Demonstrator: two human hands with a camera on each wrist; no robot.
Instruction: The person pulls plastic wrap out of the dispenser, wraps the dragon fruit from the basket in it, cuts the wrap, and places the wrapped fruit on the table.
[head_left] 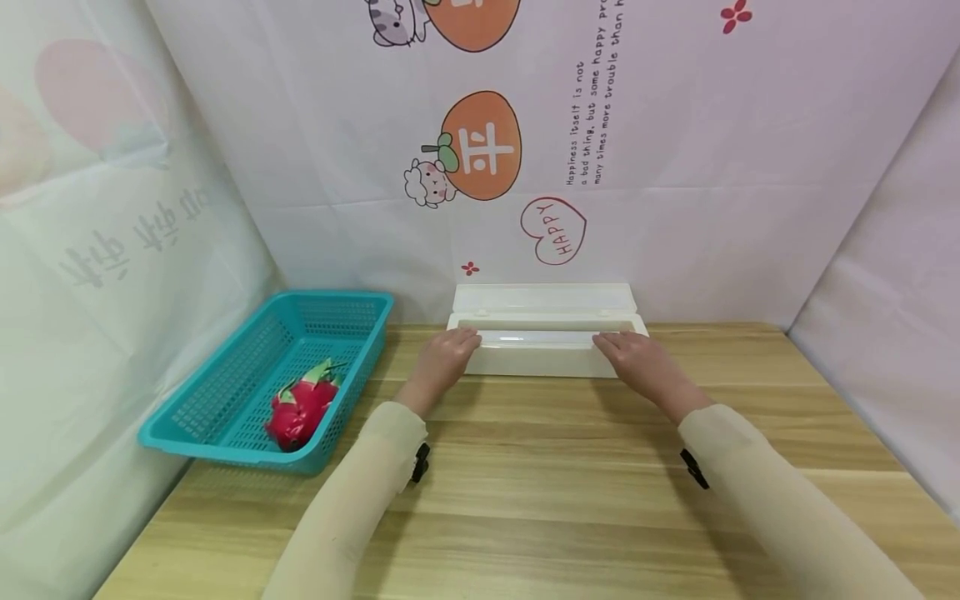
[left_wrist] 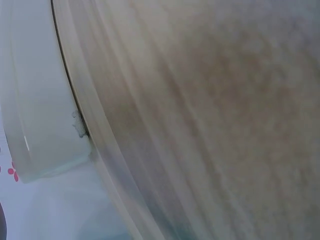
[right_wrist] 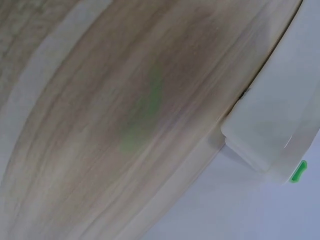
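A long white box (head_left: 542, 360) stands at the back of the table with its hinged lid (head_left: 543, 297) raised against the wall. My left hand (head_left: 444, 357) is at the box's left front corner, fingers curled over the top edge. At the right front corner my right hand (head_left: 637, 358) holds the edge in much the same way. A glossy white strip (head_left: 536, 337) runs between both hands along the opening; whether it is rim or film I cannot tell. Each wrist view shows one box end, in the left wrist (left_wrist: 42, 100) and right wrist (right_wrist: 275, 115) views.
A turquoise plastic basket (head_left: 217, 392) sits at the left, with a red dragon fruit (head_left: 300, 408) inside it. The wood-grain table (head_left: 555, 500) reaches a white printed sheet (head_left: 697, 242) behind. A small green tab (right_wrist: 298, 171) shows beside the box end.
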